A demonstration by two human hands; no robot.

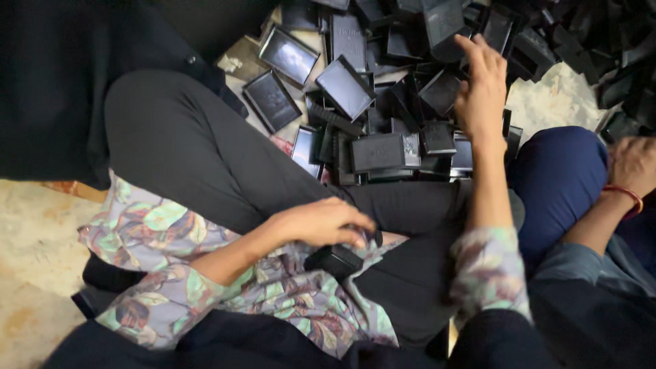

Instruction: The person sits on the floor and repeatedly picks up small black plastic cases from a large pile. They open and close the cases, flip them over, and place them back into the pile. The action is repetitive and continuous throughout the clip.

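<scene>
Black box (long axis lap-crosswise)

Hidden and cut off

The left hand covers its small dark piece; the black box pile runs off the top edge; a neighbour's hand is cropped at right.

Single head view, looking steeply down at lap and floor, close range; no second view.
</scene>
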